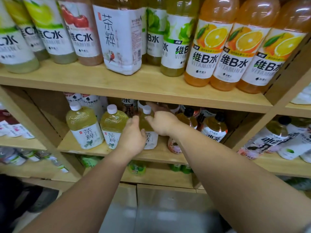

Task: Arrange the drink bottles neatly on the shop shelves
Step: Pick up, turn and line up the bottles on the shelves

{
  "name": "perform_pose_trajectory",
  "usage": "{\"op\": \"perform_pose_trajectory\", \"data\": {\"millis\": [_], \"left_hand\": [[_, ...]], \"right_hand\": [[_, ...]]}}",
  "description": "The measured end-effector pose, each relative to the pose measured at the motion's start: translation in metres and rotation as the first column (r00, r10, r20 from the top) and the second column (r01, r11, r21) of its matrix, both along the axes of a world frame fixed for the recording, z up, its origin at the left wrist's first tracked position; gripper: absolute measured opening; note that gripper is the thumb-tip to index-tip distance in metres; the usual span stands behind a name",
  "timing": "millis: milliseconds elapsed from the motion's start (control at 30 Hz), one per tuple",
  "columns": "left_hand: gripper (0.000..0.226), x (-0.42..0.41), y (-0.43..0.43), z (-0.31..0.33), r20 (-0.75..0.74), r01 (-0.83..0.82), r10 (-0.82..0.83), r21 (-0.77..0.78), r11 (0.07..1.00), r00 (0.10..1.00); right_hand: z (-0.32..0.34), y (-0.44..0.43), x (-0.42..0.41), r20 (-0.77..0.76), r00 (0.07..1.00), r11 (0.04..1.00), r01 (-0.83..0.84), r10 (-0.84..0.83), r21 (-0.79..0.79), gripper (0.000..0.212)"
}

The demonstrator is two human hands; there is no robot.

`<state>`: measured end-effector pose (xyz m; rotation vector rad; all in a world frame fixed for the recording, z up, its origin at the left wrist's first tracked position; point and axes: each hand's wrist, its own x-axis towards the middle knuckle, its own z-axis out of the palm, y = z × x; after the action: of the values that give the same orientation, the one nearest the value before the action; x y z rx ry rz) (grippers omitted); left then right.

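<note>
left hand (133,137) and right hand (161,123) both grasp one yellow tea bottle (144,123).

left hand (133,137) and right hand (162,124) around a white-capped tea bottle (146,123) on the middle shelf (75,146)

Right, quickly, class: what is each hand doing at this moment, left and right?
Left hand: grips the tea bottle low on its side.
Right hand: holds the same bottle's shoulder, thumb in front, fingers behind.
</note>
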<state>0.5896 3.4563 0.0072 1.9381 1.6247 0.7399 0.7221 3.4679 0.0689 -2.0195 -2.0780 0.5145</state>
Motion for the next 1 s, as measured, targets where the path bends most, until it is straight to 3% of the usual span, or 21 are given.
{"op": "perform_pose_trajectory", "data": {"millis": [167, 333, 533, 633, 833, 1000], "left_hand": [[0.055, -0.014, -0.010, -0.010, 0.120, 0.029, -0.034, 0.045, 0.999, 0.992], [0.064, -0.024, -0.020, -0.025, 0.279, 0.023, -0.029, 0.024, 0.999, 0.960], [0.100, -0.023, -0.027, -0.039, 0.277, 0.114, -0.094, -0.055, 0.992, 0.956], [0.100, -0.024, -0.030, -0.033, 0.277, 0.142, -0.117, -0.069, 0.987, 0.954], [0.082, -0.018, -0.050, 0.011, 0.449, 0.273, -0.186, -0.137, 0.952, 0.874], [0.074, -0.005, -0.065, 0.035, 0.552, 0.274, -0.169, -0.112, 0.955, 0.816]], "right_hand": [[-0.008, -0.001, -0.006, 0.004, 1.000, 0.998, -0.003, 0.002, 0.056, 0.042], [-0.017, -0.027, -0.003, -0.112, 0.993, 0.986, -0.024, 0.043, 0.168, 0.034], [-0.029, -0.059, 0.004, -0.204, 0.970, 0.959, -0.071, 0.131, 0.275, 0.034], [-0.031, -0.066, 0.007, -0.249, 0.960, 0.953, -0.047, 0.125, 0.298, 0.035], [-0.014, -0.077, 0.023, -0.307, 0.948, 0.949, 0.013, 0.089, 0.315, 0.024], [0.021, -0.097, 0.043, -0.339, 0.934, 0.959, -0.007, 0.107, 0.283, 0.019]]}}
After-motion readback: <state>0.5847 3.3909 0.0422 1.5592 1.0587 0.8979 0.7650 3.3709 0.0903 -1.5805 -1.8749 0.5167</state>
